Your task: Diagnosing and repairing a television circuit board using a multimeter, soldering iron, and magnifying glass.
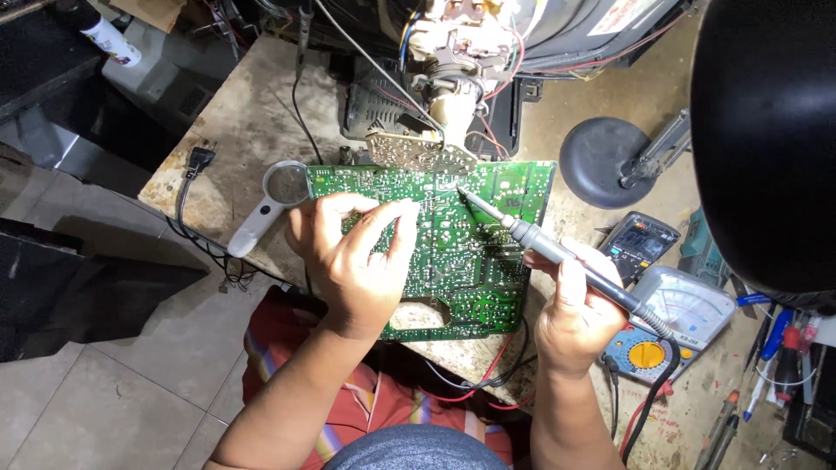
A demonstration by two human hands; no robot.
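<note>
Presently, the right hand (575, 318) holds a soldering iron (557, 257) in a pen-style grip, fingers clenched around the dark handle. The long axis of the iron runs diagonally: the tip points up and to the left, away from the person, and the cord end trails down and to the right. The tip rests on or just above the upper middle area of the green circuit board (488, 261); contact cannot be confirmed.

The circuit board lies flat on the desk (252, 113) with its solder side up and its long axis running left to right. Its near edge overhangs the desk edge above the person's lap.

The left hand (353, 261) hovers over the left half of the board, thumb and forefinger pinched together; whether anything thin is held between them cannot be told.

A white-handled magnifying glass (272, 202) lies just beside the left edge of the board, handle pointing down and to the left. Right of the board sit a dark digital multimeter (640, 244) and a pale analogue meter (688, 305) with a yellow dial. A round black lamp base (596, 161) stands near the upper right corner of the board.
</note>
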